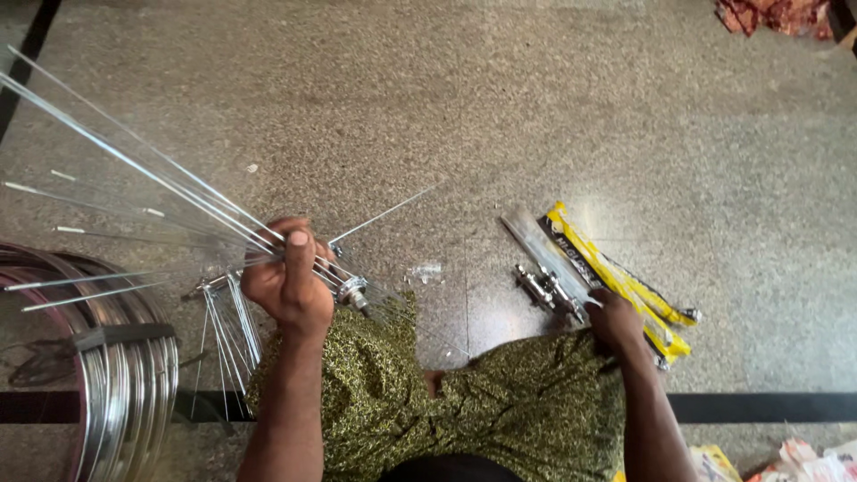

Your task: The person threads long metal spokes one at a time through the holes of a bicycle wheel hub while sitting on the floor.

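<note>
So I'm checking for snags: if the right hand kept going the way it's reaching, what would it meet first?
Probably the clear spoke packet its fingers already touch, with the metal hub parts beside it; the yellow packet lies just beyond the right hand. Depth is unclear.

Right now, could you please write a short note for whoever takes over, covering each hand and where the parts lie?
Left hand: shut on a bundle of spokes that fan up and left from the hub, held over the lap.
Right hand: reaching into the yellow packet on the floor; its fingers are hidden, so the grip is unclear. A small metal part lies beside it.
Stacked rims stand at the left.
Done: many spokes sit in the hub. Left: the rims carry no spokes.
</note>
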